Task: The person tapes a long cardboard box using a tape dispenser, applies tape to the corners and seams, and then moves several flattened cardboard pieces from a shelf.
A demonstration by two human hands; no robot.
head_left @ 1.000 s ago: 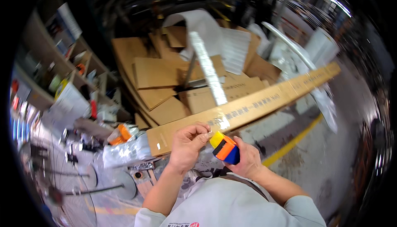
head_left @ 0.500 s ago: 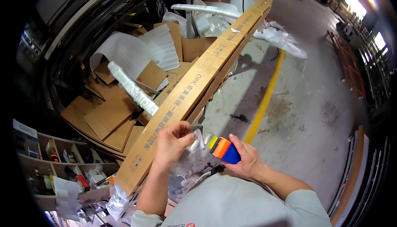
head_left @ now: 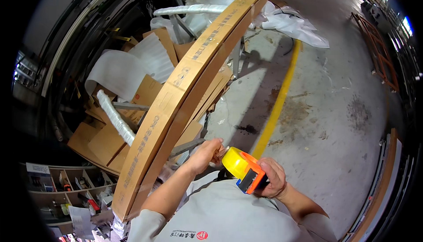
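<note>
Right hand (head_left: 274, 178) wrapped round the handle of a yellow-and-orange tape dispenser (head_left: 244, 169), fingers closed on it; left hand (head_left: 206, 153) pinched shut on the free tape end (head_left: 220, 152) just ahead of the roll, thumb and fingertips together; exact bite on the film too small to tell.

Long narrow cardboard carton (head_left: 185, 96) runs just left of the left hand and away up-frame, resting on a metal stand (head_left: 235, 59); its near end sits below-left of the grip.

My read: keep the tape end taut and flat between pinch and roll; hold the dispenser square to the carton's long edge so the strip won't skew or fold on itself; press the end down before drawing off more.

Around: flat cardboard sheets (head_left: 108, 136) and white foam wrap (head_left: 116, 72) piled left of the carton; shelving with small items (head_left: 66, 189) far lower left; yellow floor line (head_left: 277, 101) and bare concrete right of the grip; white plastic sheeting (head_left: 295, 26) up by the carton's far end. Carton itself crowds the left hand; the right side is open.
</note>
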